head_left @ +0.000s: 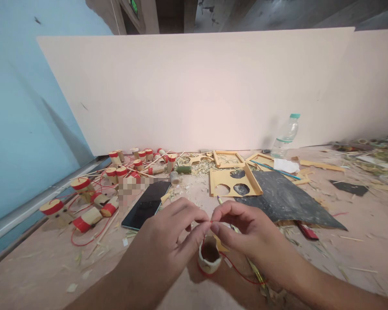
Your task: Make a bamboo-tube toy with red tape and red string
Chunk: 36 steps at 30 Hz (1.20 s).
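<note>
Your left hand (168,234) and right hand (245,232) meet fingertip to fingertip, each thumb and forefinger pressed together on a thin red thread (210,222) pinched between them. The short stretch of thread at the pinch runs side to side, from one hand to the other. Just under the pinch sits a short bamboo cup (209,257), upright, its open mouth facing up toward you and its long axis vertical; your left thumb lies against its rim, and a red band shows at its base. More red thread trails from the cup out under your right wrist.

Beyond your left hand a dark phone (146,204) lies flat, its long side running away from you and slightly rightward. Farther left of it, a scatter of red-banded bamboo pieces (84,202) and loose red thread lies on the floor (358,241), some upright, some on their sides. Beyond your right hand lies a wooden panel with round holes (234,183), and next to it a dark sheet (284,200). Past those stands a clear bottle (286,135) with a green cap, upright against the pale board (213,86) that closes off the back. Shavings and thin sticks litter the floor all round.
</note>
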Available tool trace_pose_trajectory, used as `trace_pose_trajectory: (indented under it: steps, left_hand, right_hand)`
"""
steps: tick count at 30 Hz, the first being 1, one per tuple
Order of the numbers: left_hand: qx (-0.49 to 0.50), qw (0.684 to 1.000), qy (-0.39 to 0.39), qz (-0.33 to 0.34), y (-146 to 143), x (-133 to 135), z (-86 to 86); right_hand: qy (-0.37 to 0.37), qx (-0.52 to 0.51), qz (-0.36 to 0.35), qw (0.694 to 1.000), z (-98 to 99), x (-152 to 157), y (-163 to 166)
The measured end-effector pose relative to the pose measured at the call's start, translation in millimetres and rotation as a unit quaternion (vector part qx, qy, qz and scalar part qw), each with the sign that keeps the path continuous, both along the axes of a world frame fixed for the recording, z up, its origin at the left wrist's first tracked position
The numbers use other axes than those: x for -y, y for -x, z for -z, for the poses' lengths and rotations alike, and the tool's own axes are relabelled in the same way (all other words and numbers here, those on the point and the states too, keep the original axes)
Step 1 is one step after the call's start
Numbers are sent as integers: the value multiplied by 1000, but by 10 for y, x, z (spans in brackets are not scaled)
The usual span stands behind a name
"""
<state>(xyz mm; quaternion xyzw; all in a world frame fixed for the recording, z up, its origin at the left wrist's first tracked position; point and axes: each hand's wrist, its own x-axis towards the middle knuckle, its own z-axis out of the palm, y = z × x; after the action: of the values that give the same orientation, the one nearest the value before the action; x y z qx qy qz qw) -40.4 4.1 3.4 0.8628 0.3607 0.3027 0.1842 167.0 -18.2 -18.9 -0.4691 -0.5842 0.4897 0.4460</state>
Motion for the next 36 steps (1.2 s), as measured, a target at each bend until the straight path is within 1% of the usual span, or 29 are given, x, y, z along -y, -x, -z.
trace_pose_trajectory:
  steps: [3,8,14,21,26,31,34,36]
  left_hand:
    - [-7,1000,27,-8,-2,0,-15]
    - [1,997,76,-12,-7,-2,-52]
    - [-2,996,83,-16,1,-20,-59]
    - [-2,995,99,-23,-10,-9,-68]
    - [-12,992,124,-23,8,-27,-82]
    - [8,991,135,-10,-1,-57,-72]
    - [32,984,173,-23,-11,-53,-72]
    - [57,973,222,-35,-18,-42,-75]
  right_hand:
    - [-29,69,24,997,-25,28,6]
    - [-70,112,50,990,-29,57,2]
    - [-87,157,72,981,-27,58,-4]
    - [-143,172,53,973,9,81,1]
    - [-154,179,59,970,-10,63,-5]
    - [-182,172,49,967,-24,62,-22]
    - [-163,164,49,972,-29,83,-16]
    - [-139,159,46,976,-25,95,-5]
